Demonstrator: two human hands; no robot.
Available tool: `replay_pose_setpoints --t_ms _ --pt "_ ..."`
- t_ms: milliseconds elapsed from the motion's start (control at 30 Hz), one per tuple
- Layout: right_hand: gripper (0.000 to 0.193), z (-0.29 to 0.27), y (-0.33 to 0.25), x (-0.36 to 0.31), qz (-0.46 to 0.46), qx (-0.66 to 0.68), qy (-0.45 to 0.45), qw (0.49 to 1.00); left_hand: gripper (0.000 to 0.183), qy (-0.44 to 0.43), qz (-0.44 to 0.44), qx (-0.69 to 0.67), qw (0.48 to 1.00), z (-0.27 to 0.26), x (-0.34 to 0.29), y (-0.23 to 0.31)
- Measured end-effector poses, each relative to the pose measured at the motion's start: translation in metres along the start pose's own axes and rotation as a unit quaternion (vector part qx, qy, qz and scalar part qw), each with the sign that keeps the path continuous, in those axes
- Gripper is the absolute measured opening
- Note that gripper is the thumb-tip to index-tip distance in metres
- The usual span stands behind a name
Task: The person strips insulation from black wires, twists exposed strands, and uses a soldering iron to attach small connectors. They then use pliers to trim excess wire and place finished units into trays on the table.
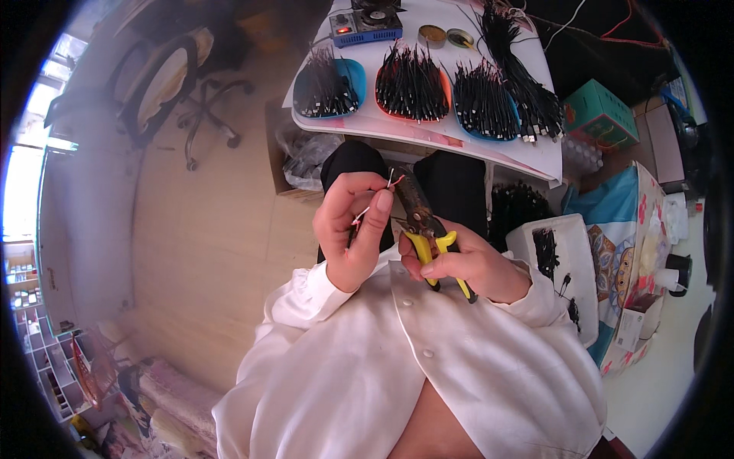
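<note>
My left hand is pinched around a thin cable, whose red and white wire ends stick out past the thumb and fingers. In my right hand is a wire stripper with yellow and black handles and a dark, worn head. Its jaws point up and away from me, close beside the wire ends; I cannot tell whether they touch. Both hands are over my lap, in front of the white table. On the table, bunches of black cables with metal plugs lie in shallow trays.
A blue-sided device with a lit red lamp and two round tins stand farther back. More loose cables lie at the table's right. Beside me are a white bin with black cables, a green box and a wheeled chair.
</note>
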State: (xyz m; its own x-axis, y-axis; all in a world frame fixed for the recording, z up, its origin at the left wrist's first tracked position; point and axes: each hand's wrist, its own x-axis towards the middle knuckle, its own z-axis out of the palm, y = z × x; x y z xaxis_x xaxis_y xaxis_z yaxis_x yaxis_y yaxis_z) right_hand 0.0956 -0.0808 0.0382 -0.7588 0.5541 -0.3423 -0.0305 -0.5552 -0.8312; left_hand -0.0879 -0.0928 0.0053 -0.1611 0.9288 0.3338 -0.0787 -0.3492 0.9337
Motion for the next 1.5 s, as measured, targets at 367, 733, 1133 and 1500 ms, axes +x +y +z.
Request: replay_pose_setpoints --t_ms 367,733,1133,1500 --pt "0.023 0.0012 -0.0036 -0.0003 0.017 0.003 -0.009 1.000 0.011 0.011 0.190 0.180 0.965 -0.0029 0.0011 -0.0063" --pt "0.023 0.0033 -0.0026 -0.0003 0.007 -0.007 -0.008 1.000 0.010 0.047 0.154 0.177 0.971 -0.0025 -0.0043 -0.0049" --pt "0.022 0.0015 -0.0002 -0.0009 0.005 -0.027 0.002 1.000 0.009 0.035 0.121 0.184 0.975 -0.0021 -0.0049 -0.0005" --pt "0.020 0.0019 -0.0051 -0.0021 0.021 -0.043 0.004 0.999 0.008 0.030 0.117 0.184 0.975 -0.0028 -0.0039 -0.0021"
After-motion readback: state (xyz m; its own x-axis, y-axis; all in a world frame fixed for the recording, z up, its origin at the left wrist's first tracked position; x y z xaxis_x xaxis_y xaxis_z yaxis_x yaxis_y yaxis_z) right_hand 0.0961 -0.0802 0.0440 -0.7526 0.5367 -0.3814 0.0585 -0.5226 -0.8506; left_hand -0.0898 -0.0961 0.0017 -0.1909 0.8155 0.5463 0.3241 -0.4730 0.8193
